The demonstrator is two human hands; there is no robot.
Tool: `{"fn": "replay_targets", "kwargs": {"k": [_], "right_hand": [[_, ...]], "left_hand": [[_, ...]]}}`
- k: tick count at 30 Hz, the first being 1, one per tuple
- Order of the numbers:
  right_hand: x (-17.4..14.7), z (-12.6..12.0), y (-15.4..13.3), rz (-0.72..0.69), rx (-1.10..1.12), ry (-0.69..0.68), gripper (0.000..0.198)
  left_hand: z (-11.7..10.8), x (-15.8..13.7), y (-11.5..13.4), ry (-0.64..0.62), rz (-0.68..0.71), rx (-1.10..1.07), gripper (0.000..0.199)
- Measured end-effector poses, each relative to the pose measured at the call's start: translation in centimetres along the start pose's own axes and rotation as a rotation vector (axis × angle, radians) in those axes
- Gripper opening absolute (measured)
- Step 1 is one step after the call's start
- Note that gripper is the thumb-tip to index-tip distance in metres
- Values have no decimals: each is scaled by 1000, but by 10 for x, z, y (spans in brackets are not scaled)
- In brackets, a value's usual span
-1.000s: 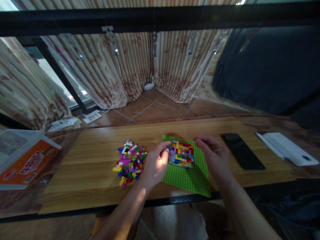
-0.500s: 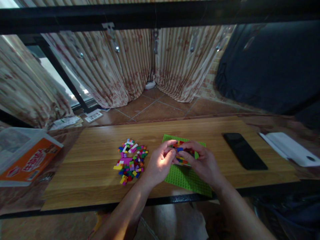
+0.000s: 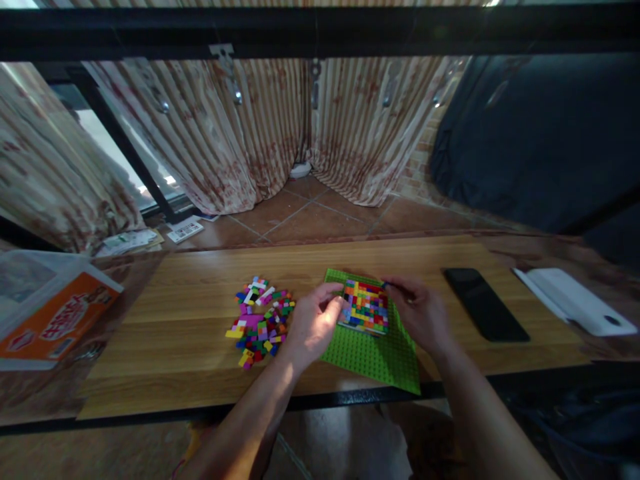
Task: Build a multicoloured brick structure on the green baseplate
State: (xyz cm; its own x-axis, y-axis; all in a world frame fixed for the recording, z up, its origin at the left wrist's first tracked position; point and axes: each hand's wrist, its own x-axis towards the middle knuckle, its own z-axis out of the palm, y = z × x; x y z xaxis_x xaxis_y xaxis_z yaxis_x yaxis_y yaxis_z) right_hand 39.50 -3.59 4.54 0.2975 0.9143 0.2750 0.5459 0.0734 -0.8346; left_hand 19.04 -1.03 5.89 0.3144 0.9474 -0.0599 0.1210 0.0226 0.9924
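Note:
A square panel of multicoloured bricks [image 3: 367,308] with a pale lower edge is over the upper part of a green studded baseplate [image 3: 373,360]. My left hand [image 3: 315,323] is at the panel's left edge, thumb and fingers closed on it; the fingertips underneath are hidden. At the panel's upper right corner, my right hand [image 3: 423,312] pinches a small dark blue brick [image 3: 385,285], partly covered by the fingers. Left of my left hand lies a loose pile of small coloured bricks [image 3: 263,327].
A black phone [image 3: 485,303] lies on the wooden tabletop [image 3: 175,333] at the right, with a white device [image 3: 583,300] beyond it. On the far left stands a clear plastic box [image 3: 55,313] with an orange label. A dark metal edge [image 3: 345,400] runs along the front.
My right hand has moved right, away from the left hand, uncovering the panel's top. The blue brick, earlier over the panel between both hands, is now at its upper right corner.

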Motion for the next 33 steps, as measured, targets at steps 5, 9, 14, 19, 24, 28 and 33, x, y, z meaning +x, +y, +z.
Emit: {"fn": "replay_targets", "kwargs": {"k": [5, 9, 14, 19, 24, 28, 33], "right_hand": [[-1, 1, -9, -128, -140, -35, 24], [-1, 3, -9, -148, -132, -44, 21], [-1, 3, -6, -191, -185, -51, 19], [-1, 3, -6, -220, -201, -55, 19], [0, 2, -2, -196, -190, -75, 21], [0, 2, -1, -184, -178, -90, 20], [-1, 6, -5, -267, -277, -39, 20]], "left_hand": [[-1, 2, -5, 8, 40, 42, 30], [-1, 2, -8, 5, 39, 42, 30], [-1, 1, -8, 9, 44, 42, 29], [-1, 1, -8, 6, 36, 58, 29], [-1, 1, -8, 10, 33, 73, 28], [-1, 1, -7, 10, 36, 78, 28], [0, 1, -6, 11, 27, 74, 29]]}}
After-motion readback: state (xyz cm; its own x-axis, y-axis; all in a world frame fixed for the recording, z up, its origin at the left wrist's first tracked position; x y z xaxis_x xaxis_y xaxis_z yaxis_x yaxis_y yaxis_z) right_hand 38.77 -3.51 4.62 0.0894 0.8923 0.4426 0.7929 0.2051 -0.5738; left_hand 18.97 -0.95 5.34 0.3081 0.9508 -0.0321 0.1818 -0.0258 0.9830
